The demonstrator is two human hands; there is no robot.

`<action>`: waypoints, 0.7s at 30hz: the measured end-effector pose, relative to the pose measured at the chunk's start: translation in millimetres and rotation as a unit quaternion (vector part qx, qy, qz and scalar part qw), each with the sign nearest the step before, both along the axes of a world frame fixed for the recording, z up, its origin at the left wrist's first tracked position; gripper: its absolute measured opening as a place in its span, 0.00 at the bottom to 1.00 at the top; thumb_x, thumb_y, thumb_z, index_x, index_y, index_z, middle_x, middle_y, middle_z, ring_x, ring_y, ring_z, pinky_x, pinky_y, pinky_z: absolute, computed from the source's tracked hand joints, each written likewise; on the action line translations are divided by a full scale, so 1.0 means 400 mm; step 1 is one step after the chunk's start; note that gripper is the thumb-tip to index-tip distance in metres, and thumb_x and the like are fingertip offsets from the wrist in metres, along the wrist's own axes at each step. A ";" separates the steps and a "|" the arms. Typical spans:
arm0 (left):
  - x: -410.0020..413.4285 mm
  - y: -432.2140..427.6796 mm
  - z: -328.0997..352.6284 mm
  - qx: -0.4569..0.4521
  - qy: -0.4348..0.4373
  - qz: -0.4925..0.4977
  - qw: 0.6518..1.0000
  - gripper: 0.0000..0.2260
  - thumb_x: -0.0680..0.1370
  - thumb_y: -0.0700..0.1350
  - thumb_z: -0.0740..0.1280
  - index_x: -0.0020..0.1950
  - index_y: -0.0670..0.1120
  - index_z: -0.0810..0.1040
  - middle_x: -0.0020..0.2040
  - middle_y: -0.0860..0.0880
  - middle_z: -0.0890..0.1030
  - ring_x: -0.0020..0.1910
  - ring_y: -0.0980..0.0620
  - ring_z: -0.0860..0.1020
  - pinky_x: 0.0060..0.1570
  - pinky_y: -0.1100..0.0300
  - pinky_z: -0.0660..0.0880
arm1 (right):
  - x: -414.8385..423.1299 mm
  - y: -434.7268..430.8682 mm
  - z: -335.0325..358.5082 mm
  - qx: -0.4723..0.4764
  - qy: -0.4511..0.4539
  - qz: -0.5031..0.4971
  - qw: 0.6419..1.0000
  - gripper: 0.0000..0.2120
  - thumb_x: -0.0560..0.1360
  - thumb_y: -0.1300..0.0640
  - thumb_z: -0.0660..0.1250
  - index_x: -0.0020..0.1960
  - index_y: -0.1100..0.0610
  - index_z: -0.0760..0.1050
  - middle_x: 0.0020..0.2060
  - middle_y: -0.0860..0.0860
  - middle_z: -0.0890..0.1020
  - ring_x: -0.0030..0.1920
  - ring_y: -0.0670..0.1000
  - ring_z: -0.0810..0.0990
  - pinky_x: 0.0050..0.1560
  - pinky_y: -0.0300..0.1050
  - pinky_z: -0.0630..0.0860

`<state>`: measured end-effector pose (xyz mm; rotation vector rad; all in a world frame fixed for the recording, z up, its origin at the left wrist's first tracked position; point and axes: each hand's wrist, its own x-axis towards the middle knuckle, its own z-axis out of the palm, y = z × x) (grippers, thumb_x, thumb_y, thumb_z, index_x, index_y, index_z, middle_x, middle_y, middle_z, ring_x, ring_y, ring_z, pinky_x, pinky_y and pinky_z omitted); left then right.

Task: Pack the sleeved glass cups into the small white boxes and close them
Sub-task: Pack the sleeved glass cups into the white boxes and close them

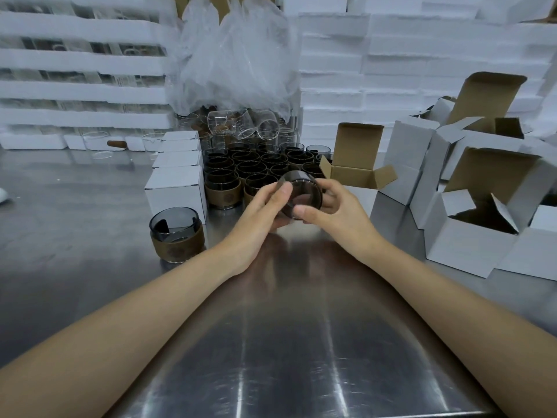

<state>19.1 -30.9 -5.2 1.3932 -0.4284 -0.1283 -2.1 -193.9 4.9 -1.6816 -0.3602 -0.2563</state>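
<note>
Both my hands hold one smoky glass cup (302, 193), tipped on its side above the steel table (286, 342). My left hand (261, 206) grips it from the left with the thumb over the rim. My right hand (334, 206) grips it from the right, thumb on its lower edge. Just behind the cup stands a small white box (357, 176) with its brown-lined lid up and flaps open. A batch of sleeved dark cups (256, 167) stands behind my hands. One sleeved cup (176, 238) stands alone at the left.
Closed white boxes (177, 173) are lined up left of the cup batch. Several open white boxes (476, 230) crowd the right side. Clear glass cups and a heap of plastic bags (235, 64) rise at the back, flanked by white foam trays (391, 70).
</note>
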 end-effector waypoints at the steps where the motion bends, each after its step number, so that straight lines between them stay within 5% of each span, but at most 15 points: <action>1: 0.001 0.000 -0.001 0.001 0.001 0.000 1.000 0.26 0.73 0.60 0.68 0.66 0.48 0.73 0.61 0.49 0.80 0.60 0.53 0.79 0.58 0.58 0.75 | 0.000 0.001 0.001 0.019 0.010 0.004 1.000 0.21 0.67 0.56 0.75 0.57 0.53 0.74 0.46 0.50 0.85 0.48 0.47 0.84 0.46 0.37 0.78; 6: 0.006 0.003 -0.004 -0.037 0.001 0.003 0.999 0.18 0.74 0.55 0.67 0.57 0.45 0.78 0.50 0.50 0.84 0.48 0.54 0.81 0.51 0.62 0.78 | 0.005 -0.003 0.002 0.087 0.045 0.064 0.993 0.23 0.70 0.54 0.70 0.63 0.59 0.74 0.53 0.58 0.83 0.53 0.56 0.83 0.53 0.44 0.79; 10: 0.010 0.005 0.004 -0.073 0.016 -0.006 0.997 0.16 0.73 0.58 0.65 0.50 0.48 0.83 0.45 0.50 0.85 0.42 0.58 0.82 0.43 0.66 0.77 | 0.014 -0.008 -0.006 0.052 0.058 0.099 0.992 0.26 0.73 0.65 0.70 0.69 0.60 0.69 0.57 0.61 0.81 0.58 0.57 0.80 0.63 0.46 0.75; 15: 0.008 0.005 0.004 -0.068 0.034 -0.028 0.997 0.18 0.72 0.61 0.64 0.45 0.51 0.86 0.41 0.51 0.84 0.38 0.58 0.81 0.42 0.66 0.77 | 0.014 -0.008 -0.001 0.075 0.048 0.070 0.994 0.26 0.73 0.68 0.69 0.70 0.63 0.68 0.43 0.60 0.80 0.42 0.49 0.83 0.48 0.39 0.77; 21: -0.001 -0.002 0.009 0.014 0.037 -0.053 0.998 0.31 0.70 0.65 0.60 0.62 0.43 0.75 0.41 0.44 0.83 0.34 0.54 0.79 0.41 0.60 0.79 | 0.006 -0.016 0.026 0.143 0.046 0.019 0.988 0.21 0.66 0.55 0.73 0.58 0.56 0.76 0.31 0.47 0.80 0.28 0.44 0.73 0.33 0.35 0.72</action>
